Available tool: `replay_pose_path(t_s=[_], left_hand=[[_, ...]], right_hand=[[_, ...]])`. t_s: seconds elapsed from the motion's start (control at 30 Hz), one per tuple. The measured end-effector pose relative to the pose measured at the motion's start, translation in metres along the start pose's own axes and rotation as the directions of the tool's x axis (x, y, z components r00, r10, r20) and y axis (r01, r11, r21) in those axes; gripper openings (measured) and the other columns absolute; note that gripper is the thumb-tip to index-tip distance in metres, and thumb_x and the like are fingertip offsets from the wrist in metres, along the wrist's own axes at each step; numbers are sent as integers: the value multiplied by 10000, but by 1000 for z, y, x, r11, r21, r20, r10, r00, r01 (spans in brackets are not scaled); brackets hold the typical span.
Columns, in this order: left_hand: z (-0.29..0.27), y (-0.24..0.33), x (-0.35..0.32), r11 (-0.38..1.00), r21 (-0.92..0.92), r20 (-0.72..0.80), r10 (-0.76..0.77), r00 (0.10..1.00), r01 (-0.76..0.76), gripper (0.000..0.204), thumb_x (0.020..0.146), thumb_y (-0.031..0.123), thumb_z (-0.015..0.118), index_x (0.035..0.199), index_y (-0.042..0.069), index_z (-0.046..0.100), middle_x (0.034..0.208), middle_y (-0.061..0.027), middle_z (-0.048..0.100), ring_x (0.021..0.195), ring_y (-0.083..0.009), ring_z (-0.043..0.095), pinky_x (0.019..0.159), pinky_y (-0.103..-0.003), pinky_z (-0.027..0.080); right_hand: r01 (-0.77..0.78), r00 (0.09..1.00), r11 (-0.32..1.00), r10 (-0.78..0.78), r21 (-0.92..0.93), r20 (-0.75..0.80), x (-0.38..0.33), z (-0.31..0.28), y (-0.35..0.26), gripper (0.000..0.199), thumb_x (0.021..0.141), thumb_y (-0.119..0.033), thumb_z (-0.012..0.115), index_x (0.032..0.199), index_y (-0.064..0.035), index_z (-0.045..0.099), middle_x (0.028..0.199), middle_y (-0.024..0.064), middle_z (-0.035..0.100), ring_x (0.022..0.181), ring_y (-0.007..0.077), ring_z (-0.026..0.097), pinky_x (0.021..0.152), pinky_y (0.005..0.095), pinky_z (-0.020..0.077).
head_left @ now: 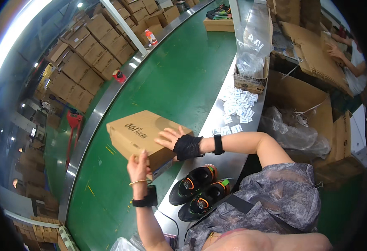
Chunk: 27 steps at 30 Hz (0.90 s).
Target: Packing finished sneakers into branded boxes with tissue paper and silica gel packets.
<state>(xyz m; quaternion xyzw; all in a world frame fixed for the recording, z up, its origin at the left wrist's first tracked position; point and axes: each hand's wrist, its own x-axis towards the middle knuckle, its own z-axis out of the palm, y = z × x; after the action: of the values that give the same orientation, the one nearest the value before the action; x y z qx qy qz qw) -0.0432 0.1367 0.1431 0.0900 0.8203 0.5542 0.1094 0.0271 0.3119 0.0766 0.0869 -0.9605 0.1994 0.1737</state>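
Note:
A closed brown cardboard shoebox [150,125] with dark print on its lid sits over the green conveyor belt in front of me. My left hand [138,167] grips its near side, the fingers bent against the edge. On the lid's right part lies my right hand [177,141], fingers spread, with a black cover around palm and wrist. Close by, on the metal ledge, a pair of black sneakers with orange and green trim stands side by side: one shoe [192,184] and its mate [204,201]. The box's inside is hidden.
Small white packets [238,104] lie scattered on the metal ledge [223,161], below a carton of clear plastic bags [250,73]. Large open cartons [305,94] stand at right, near another person [346,58]. A red bottle [151,37] and red can [118,75] line the far rail.

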Motion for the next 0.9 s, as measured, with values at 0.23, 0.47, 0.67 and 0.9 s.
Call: replay_pose_path(t_s=[0.23, 0.47, 0.67, 0.9], left_hand=[[3, 0, -11, 986, -158, -60, -63, 996, 53, 555, 852, 529, 442, 747, -5, 550, 488, 10, 416, 380, -41, 374, 341, -182, 295], [-52, -100, -30, 927, 320, -121, -166, 979, 197, 502, 803, 388, 569, 1053, -46, 540, 577, -96, 552, 506, -183, 596, 426, -304, 479], [-73, -166, -58, 986, 15, -61, -162, 985, 163, 370, 838, 195, 501, 1173, 39, 487, 753, -96, 591, 512, -167, 596, 375, -257, 467], [-24, -147, -33, 982, 132, 70, -144, 987, 134, 391, 845, 216, 500, 1187, 32, 458, 762, -119, 594, 521, -175, 606, 377, -259, 466]], right_hand=[[6, 988, 810, 85, 586, -127, 12, 14, 24, 801, 539, -164, 711, 1258, -61, 374, 1240, 206, 416, 1168, 294, 415, 974, 334, 340], [-53, 784, -186, 600, 981, 156, 16, 8, 117, 520, 679, -220, 684, 1130, -63, 478, 977, 71, 576, 908, 244, 555, 739, 372, 456], [-189, 538, -492, 672, 850, 509, -68, 33, 134, 367, 756, -306, 657, 999, -80, 499, 950, 92, 562, 901, 212, 562, 588, 371, 457], [-514, 591, 176, 782, 840, 197, -109, 32, 113, 600, 760, -218, 639, 1216, 33, 341, 868, 136, 575, 627, 150, 580, 478, 250, 450]])
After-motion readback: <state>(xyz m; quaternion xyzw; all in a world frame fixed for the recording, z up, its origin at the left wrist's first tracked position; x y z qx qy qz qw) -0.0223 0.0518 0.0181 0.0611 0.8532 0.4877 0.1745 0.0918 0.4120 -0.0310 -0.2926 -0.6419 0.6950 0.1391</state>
